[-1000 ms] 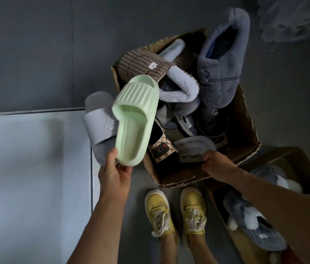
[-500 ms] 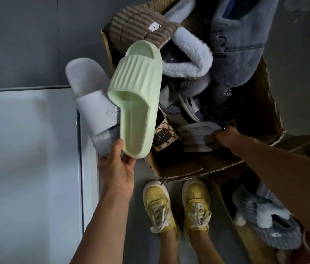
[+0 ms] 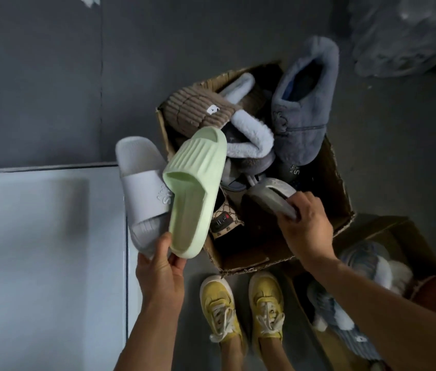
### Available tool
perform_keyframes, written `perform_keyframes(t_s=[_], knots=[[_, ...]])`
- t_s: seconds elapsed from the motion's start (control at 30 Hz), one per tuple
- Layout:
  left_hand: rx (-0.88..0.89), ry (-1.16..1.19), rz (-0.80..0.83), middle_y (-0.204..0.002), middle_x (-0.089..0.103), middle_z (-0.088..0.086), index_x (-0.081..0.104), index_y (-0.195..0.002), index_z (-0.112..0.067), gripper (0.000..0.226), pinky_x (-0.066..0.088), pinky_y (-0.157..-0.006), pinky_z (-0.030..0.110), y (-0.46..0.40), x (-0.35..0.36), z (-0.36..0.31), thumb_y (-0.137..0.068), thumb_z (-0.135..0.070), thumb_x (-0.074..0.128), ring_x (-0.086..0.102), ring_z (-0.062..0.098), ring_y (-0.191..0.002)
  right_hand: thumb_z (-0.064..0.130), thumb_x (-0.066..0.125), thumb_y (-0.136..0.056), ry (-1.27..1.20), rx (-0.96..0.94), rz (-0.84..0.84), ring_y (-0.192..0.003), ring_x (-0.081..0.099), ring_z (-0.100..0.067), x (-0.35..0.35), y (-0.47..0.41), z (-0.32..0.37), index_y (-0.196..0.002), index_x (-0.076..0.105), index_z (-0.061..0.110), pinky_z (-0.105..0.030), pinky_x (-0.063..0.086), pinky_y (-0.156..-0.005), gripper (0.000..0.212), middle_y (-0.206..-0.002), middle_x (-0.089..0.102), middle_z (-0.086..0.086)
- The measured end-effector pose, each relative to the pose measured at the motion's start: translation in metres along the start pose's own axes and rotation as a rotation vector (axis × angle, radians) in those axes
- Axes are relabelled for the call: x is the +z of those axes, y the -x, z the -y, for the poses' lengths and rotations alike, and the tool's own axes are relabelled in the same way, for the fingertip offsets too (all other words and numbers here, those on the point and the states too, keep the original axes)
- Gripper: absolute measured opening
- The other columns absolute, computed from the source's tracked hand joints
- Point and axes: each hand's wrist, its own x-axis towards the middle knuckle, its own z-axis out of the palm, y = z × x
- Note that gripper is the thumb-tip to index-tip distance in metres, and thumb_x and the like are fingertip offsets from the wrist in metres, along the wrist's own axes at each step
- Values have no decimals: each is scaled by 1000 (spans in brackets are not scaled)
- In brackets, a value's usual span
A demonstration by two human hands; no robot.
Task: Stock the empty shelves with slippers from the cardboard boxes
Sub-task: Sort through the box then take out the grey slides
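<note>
My left hand (image 3: pixel 161 266) grips two slides by their heels: a pale green ribbed slide (image 3: pixel 194 191) and a light grey slide (image 3: pixel 142 191), held up beside the white shelf (image 3: pixel 51 250). My right hand (image 3: pixel 304 226) grips a dark grey slide (image 3: pixel 267 198), lifted a little above the pile in the open cardboard box (image 3: pixel 342 199). The box holds several slippers: a brown corduroy one (image 3: pixel 195 111), a blue-grey fleece one (image 3: pixel 305 103), a white fluffy one (image 3: pixel 251 135) and a patterned one (image 3: pixel 222 220).
A second cardboard box (image 3: pixel 396 231) at the lower right holds fluffy striped slippers (image 3: pixel 358 336). My feet in yellow sneakers (image 3: pixel 243 311) stand on the dark floor between shelf and boxes. A clear plastic bundle (image 3: pixel 404 30) lies at the top right.
My right hand has pulled the dark grey slide up out of the pile. The view has tilted back, so box and shelf sit lower in frame. The left hand still holds both slides.
</note>
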Motion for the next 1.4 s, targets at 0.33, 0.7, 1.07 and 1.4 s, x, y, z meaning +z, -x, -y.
perform_keyframes(t_s=[0.33,0.7,1.07,1.4], knots=[[58,-78,77,-83,76,-3,59,-122,-12,34,57,-55,24,47,22,-59,-89,-4,63,72,12,-77,8,81,-53,213,-359,-42,-77,39,-20,-91,33,42,-81,51,18,-32,34,-60,43,-84,54,-3],[-8,-149,245,-105,70,11,59,-118,-13,35,59,-59,31,64,69,-50,-87,2,64,73,22,-86,22,51,-71,76,-159,-306,-76,42,-24,-144,28,30,-77,47,15,-38,34,-63,11,-79,47,-3],[-215,-338,308,-126,62,18,50,-135,-16,39,61,-70,39,58,97,0,-97,-19,57,66,35,-105,-1,62,-67,-34,-127,-501,-78,38,-24,-150,-17,23,-82,47,14,-43,36,-66,26,-81,47,-6],[-145,-435,476,-138,52,14,36,-141,-44,85,59,-75,52,50,100,5,-85,17,55,63,40,-111,17,67,-63,108,-415,-122,-81,43,-21,-88,-9,76,-88,46,22,-31,31,-63,33,-90,50,-1]])
